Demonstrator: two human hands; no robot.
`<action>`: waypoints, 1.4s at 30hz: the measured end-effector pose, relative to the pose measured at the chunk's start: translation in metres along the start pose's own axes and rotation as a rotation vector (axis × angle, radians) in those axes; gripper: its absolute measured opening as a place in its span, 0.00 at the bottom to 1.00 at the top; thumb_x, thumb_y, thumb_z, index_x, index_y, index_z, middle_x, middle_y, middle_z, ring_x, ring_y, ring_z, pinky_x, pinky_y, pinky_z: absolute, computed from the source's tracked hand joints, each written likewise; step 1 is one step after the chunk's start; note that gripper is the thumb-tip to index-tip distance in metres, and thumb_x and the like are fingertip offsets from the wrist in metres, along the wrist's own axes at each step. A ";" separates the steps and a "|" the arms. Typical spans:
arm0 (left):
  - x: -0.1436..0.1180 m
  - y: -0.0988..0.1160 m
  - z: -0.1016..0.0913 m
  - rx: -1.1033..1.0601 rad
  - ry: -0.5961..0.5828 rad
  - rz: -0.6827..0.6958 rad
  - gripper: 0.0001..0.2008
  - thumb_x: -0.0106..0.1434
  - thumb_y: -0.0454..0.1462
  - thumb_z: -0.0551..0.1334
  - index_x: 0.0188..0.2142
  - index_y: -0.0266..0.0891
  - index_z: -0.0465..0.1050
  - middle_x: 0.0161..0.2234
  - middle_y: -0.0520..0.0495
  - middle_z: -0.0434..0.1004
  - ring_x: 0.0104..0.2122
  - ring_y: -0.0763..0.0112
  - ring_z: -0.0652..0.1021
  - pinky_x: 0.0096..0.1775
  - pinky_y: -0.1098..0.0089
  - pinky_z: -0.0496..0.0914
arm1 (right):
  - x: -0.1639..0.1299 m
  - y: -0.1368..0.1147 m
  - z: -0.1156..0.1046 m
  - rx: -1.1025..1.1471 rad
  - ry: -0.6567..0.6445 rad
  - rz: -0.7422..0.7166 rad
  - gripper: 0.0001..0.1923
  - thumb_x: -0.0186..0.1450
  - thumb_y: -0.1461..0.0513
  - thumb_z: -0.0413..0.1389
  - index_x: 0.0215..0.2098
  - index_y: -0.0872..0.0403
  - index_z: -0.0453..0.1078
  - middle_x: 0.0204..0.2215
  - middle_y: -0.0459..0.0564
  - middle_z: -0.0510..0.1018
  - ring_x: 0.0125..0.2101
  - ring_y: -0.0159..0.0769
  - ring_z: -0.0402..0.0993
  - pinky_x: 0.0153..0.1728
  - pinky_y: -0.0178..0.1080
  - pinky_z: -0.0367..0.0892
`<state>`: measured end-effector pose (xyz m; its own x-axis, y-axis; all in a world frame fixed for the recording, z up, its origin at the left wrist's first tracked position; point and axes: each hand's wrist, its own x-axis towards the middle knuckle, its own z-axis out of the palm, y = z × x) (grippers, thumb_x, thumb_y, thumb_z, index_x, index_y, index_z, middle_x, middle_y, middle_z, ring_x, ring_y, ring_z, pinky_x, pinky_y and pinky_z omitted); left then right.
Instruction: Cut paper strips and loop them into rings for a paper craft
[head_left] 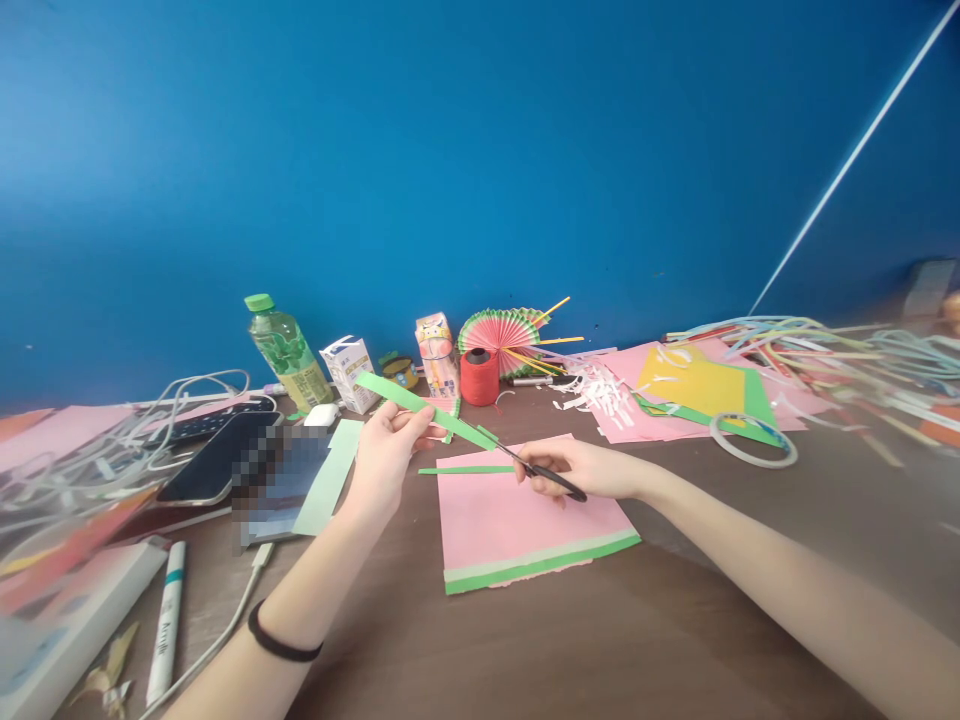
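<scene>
Blue wall fills the top of the frame, and a brown desk [675, 620] runs along the bottom.

From your head camera, your left hand [386, 450] sits just left of the middle. Its fingers are pinched on a long green paper strip [420, 405]. The strip slants up to the left and down to the right. Your right hand [592, 468] is just right of the middle and grips black scissors [544, 472]. The scissor tips touch the low end of the strip. You cannot tell if the blades are apart or closed.

One thin green sliver [465, 469] already lies cut on the pink paper [510, 520] under your hands. Most of the strip looks uncut, so much of the cutting seems left.

The desk near the bottom right is bare, so your right arm has room. A phone [214, 462] and white cables [150, 410] crowd the left side. A red thread spool [479, 378] and a green bottle [289, 352] stand behind, near the wall.
</scene>
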<state>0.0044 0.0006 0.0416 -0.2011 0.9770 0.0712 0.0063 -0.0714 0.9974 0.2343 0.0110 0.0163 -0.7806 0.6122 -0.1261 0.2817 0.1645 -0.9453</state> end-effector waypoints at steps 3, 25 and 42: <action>0.000 -0.001 0.000 -0.011 0.000 -0.006 0.16 0.45 0.43 0.66 0.23 0.38 0.60 0.21 0.50 0.73 0.28 0.66 0.77 0.25 0.75 0.66 | 0.001 0.001 0.000 -0.003 0.018 0.001 0.15 0.58 0.52 0.51 0.36 0.55 0.61 0.24 0.43 0.60 0.21 0.24 0.58 0.26 0.33 0.63; 0.001 -0.001 0.000 -0.007 0.012 -0.016 0.14 0.46 0.41 0.66 0.25 0.37 0.62 0.21 0.50 0.73 0.25 0.71 0.76 0.25 0.76 0.66 | -0.001 0.000 0.000 -0.042 0.047 0.035 0.13 0.58 0.53 0.52 0.33 0.55 0.62 0.24 0.43 0.64 0.19 0.23 0.59 0.23 0.32 0.61; 0.003 -0.002 -0.001 0.000 -0.001 -0.021 0.14 0.46 0.41 0.65 0.24 0.37 0.61 0.22 0.49 0.74 0.28 0.69 0.77 0.29 0.74 0.68 | 0.000 0.003 0.000 -0.046 0.064 0.058 0.15 0.57 0.51 0.52 0.34 0.55 0.62 0.24 0.43 0.64 0.18 0.23 0.59 0.23 0.32 0.62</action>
<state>0.0024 0.0030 0.0397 -0.2005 0.9784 0.0500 0.0025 -0.0505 0.9987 0.2348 0.0120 0.0139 -0.7253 0.6698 -0.1593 0.3522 0.1621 -0.9218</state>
